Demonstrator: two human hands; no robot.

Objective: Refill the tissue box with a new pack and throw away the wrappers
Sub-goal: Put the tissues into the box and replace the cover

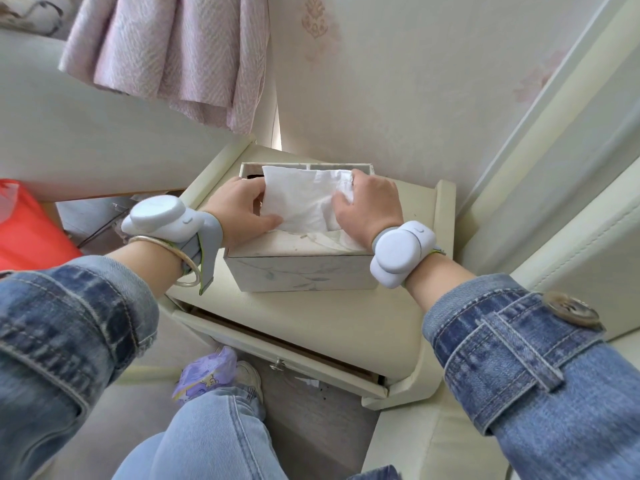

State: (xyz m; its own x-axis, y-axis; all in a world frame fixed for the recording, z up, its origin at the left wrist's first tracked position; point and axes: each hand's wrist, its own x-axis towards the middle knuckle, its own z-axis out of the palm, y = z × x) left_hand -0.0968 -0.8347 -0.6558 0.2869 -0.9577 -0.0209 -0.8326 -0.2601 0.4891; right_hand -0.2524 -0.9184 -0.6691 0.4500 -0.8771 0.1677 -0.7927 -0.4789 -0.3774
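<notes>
White tissue (304, 199): both hands are gripping it over the tissue box (301, 271), centre frame.
Left hand (239, 209): pinching its edge.
Right hand (370, 206): clamping the crumpled side.
Risk: tearing, if pulled apart.

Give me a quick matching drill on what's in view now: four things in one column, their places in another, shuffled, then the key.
Things:
1. white tissue
2. tissue box
3. purple wrapper
4. red bag

Places:
A. on the cream nightstand
B. far left edge of view
C. pinched by left hand and right hand
D. low down by the knee

Pairs: 1-C, 2-A, 3-D, 4-B
</notes>
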